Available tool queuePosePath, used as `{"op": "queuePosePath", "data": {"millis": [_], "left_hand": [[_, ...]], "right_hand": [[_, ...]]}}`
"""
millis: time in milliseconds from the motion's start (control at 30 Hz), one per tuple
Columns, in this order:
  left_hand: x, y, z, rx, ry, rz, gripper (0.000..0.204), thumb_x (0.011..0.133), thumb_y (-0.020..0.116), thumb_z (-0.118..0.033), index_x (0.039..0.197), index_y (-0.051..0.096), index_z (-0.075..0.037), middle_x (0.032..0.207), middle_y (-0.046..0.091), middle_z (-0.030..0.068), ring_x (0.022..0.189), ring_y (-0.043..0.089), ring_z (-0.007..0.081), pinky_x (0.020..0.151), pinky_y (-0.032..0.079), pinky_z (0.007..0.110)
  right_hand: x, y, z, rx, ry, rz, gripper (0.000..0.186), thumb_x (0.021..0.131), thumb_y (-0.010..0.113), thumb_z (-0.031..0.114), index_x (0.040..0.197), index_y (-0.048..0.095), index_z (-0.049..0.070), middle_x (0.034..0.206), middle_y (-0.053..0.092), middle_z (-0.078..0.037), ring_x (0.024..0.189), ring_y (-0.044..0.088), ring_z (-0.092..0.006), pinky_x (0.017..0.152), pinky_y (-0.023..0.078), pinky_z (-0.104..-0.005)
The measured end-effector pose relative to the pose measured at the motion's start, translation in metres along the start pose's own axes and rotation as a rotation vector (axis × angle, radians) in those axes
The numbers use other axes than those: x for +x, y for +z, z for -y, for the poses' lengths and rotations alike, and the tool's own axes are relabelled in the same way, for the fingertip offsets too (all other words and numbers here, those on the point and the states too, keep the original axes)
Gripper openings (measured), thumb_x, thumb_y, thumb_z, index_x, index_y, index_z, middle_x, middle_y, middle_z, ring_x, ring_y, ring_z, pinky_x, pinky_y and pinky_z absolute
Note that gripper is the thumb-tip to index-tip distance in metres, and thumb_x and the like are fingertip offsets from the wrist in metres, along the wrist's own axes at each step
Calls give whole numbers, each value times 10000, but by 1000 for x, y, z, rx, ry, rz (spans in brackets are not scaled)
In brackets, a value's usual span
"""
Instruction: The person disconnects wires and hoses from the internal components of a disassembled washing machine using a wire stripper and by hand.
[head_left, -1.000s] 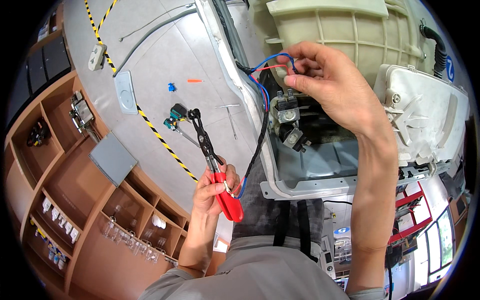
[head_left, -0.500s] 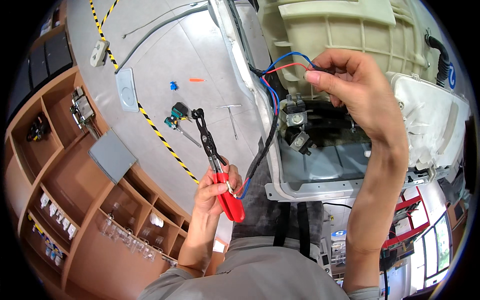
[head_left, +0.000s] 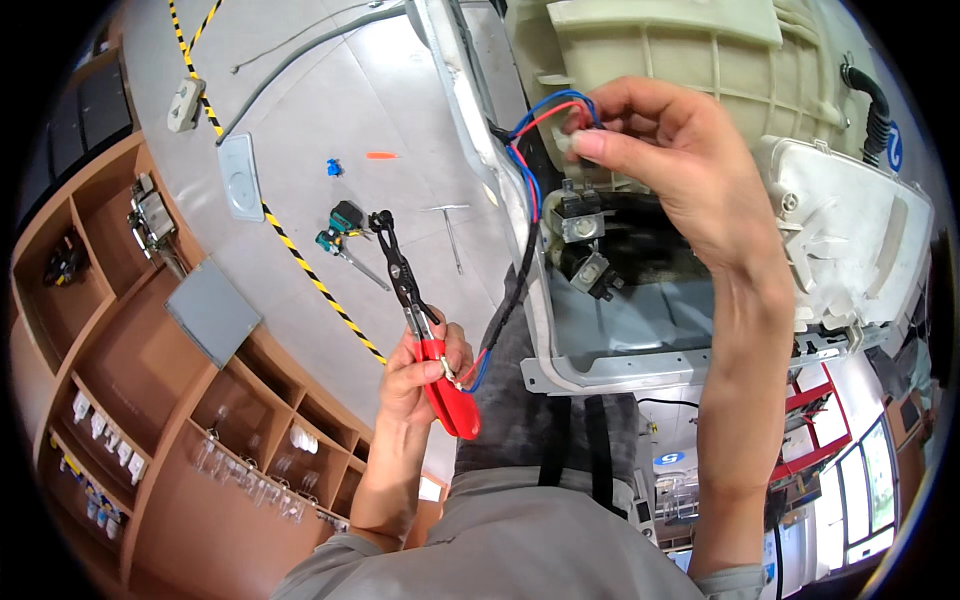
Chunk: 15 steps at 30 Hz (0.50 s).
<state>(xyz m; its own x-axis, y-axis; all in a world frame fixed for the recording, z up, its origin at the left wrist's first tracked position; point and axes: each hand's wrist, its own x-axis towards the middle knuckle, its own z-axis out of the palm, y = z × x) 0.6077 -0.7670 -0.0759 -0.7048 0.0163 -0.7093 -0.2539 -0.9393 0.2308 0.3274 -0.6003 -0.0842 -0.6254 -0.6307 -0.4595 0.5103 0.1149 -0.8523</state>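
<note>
My left hand (head_left: pixel 425 372) is closed around red-handled pliers (head_left: pixel 405 285) with black jaws pointing away from me. Its thumb also pins a small pale connector (head_left: pixel 449 374) on red and blue wires against the handles. From there a black-sleeved wire harness (head_left: pixel 511 312) runs up along the metal cabinet frame (head_left: pixel 541 340). Up by the cream plastic tub (head_left: pixel 680 70), my right hand (head_left: pixel 680 160) pinches a small whitish connector (head_left: pixel 564 141) at the end of another looped red and blue wire branch (head_left: pixel 548 108). Two water valves (head_left: pixel 580 225) sit below that hand.
A teal power driver (head_left: pixel 345 222), a T-handle wrench (head_left: pixel 452 235), an orange screwdriver (head_left: pixel 380 155) and a small blue part (head_left: pixel 334 168) lie on the grey floor. Wooden shelving (head_left: pixel 150 350) stands to the left. A white plastic housing (head_left: pixel 845 225) is at the right.
My right hand has moved left, toward the frame, and the wire branch now bends in a tighter loop. A whitish connector shows at its fingertips. My left hand still grips the pliers.
</note>
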Motion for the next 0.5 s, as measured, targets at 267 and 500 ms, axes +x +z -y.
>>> {"op": "queuePosePath", "data": {"millis": [267,500], "left_hand": [[0,-1,1,-2,-2,-6,370,760,712,-75,1047,481,-100,805,533,84,667,522,198,585,439,309],[1,2,2,4,0,-10,378,753,715,-73,1044,476,-96,804,532,86,666,521,197,590,444,309]], "right_hand": [[3,10,-5,44,46,-2,203,864,670,63,1027,671,-57,851,680,-52,781,616,-93,725,480,-233],[3,11,-4,-23,75,41,187,872,667,95,968,672,-65,806,676,-57,747,613,-93,702,475,-239]]}}
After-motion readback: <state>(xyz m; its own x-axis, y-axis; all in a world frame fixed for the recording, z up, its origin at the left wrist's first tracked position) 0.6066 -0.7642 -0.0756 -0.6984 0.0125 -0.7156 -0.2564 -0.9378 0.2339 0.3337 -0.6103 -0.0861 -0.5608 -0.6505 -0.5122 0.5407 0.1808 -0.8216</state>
